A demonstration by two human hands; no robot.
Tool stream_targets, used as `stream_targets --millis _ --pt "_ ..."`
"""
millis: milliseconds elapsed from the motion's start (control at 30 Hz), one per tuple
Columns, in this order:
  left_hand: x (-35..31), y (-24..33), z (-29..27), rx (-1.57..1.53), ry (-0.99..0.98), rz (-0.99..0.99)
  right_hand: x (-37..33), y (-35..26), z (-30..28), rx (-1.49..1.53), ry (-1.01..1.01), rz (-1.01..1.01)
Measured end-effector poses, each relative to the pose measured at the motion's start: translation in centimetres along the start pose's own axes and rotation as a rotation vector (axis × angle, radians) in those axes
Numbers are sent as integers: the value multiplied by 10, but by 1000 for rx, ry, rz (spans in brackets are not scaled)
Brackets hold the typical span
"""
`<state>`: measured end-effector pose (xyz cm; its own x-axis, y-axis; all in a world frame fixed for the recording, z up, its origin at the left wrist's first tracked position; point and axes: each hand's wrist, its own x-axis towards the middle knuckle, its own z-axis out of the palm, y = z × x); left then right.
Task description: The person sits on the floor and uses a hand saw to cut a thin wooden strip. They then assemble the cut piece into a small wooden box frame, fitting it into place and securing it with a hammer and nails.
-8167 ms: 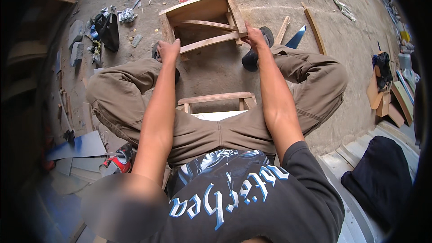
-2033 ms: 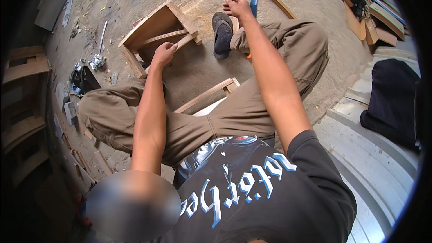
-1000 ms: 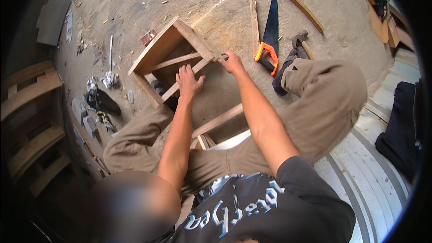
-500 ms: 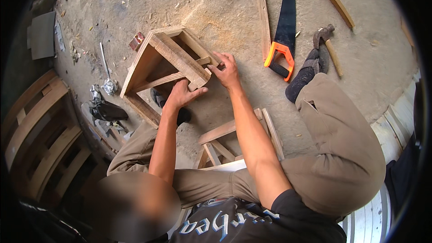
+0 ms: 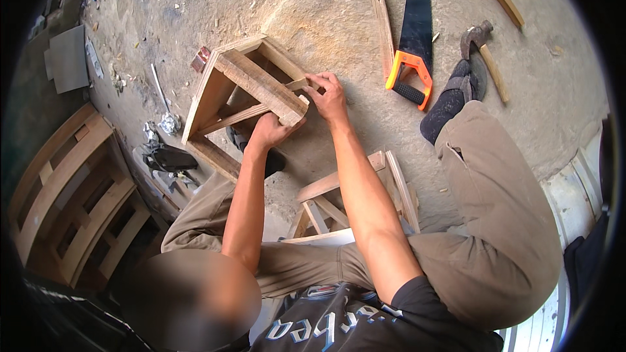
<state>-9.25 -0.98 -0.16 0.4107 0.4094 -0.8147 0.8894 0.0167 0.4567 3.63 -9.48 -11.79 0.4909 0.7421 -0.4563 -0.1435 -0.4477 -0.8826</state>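
If either hand were to loosen, the pale-brown, angular frame of wooden boards (image 5: 254,85) could tip onto the dark-clad left foot (image 5: 275,164), since it appears to stand at a slant on the rough grey-brown floor (image 5: 378,127), ahead of the person. Fingers might also get pinched or splintered where its rough boards meet. The left hand (image 5: 268,132) reaches forward, bent in under the frame's near corner; its fingers are partly hidden, so whether it grips cannot be told. The right hand (image 5: 328,98) arches from a raised wrist, thumb and fingers narrowed on the frame's right edge.
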Motion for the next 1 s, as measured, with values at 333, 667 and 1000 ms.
stream_targets --millis 333,667,1000 --pt "0 -5 7 37 74 12 -2 0 2 6 24 2" --pt "1 -17 10 32 109 78 -1 1 11 9 96 -68" --pt "4 -26 15 97 129 35 -2 -1 9 -56 82 -67"
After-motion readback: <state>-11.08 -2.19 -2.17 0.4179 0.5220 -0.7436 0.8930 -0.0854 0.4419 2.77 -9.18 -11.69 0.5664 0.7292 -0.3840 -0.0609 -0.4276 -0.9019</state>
